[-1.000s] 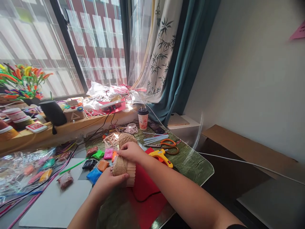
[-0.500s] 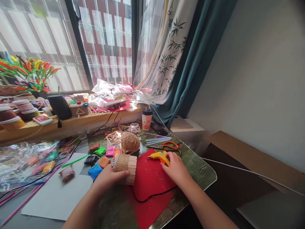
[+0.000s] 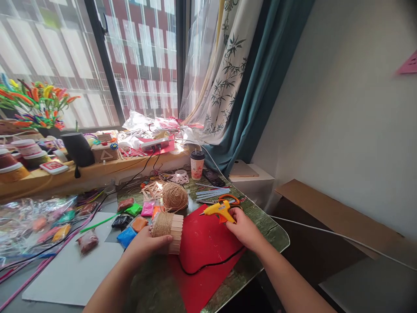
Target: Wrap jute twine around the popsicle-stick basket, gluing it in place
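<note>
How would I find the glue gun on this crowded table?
Look at the red sheet on the green table. At its far edge, the right hand grips the glue gun: bright yellow, unlike the orange-handled scissors behind it.

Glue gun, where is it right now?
Head view, right of centre: the right hand holds the yellow glue gun over the red sheet's far edge, just before the orange scissors; the left hand holds the twine-wrapped cup.
</note>
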Demonstrator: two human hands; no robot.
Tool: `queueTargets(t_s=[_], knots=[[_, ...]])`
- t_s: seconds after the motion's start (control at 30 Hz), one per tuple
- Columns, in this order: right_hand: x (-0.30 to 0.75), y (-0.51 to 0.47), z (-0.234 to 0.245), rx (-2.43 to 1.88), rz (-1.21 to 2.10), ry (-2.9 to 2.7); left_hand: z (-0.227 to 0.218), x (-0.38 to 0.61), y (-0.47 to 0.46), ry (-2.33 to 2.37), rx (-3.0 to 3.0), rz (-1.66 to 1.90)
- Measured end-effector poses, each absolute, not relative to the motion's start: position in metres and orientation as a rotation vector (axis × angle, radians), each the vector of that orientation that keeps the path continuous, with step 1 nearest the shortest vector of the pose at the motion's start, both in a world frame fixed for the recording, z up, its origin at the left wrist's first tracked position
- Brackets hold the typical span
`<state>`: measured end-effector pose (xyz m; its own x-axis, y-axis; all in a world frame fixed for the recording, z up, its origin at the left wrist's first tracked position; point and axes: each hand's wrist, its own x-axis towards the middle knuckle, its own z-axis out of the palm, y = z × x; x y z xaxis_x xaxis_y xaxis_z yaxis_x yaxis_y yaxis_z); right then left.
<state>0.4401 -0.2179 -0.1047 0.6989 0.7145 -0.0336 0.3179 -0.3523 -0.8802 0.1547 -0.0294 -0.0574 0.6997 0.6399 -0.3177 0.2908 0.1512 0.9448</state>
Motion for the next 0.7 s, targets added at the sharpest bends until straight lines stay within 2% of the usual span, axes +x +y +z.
queueTargets(t_s=[0.1, 0.17, 0.4, 0.57, 0.7], knots=[[0.432, -0.221, -0.087, -1.633, 0.797, -0.717, -0.055, 0.155, -0.03, 0.833, 1.453, 0.284], [0.424, -0.223, -0.071, -1.541, 0.861, -0.715, -0.054, 0.155, -0.031, 0.829, 1.467, 0.29], [0.399, -0.221, -0.037, -1.522, 0.965, -0.814, -0.056, 0.156, -0.033, 0.766, 1.505, 0.361], [0.376, -0.222, -0.035, -1.454, 1.082, -0.927, -0.057, 0.157, -0.034, 0.789, 1.514, 0.351], [0.355, -0.223, -0.04, -1.506, 1.009, -1.006, -0.057, 0.158, -0.035, 0.737, 1.5, 0.347]])
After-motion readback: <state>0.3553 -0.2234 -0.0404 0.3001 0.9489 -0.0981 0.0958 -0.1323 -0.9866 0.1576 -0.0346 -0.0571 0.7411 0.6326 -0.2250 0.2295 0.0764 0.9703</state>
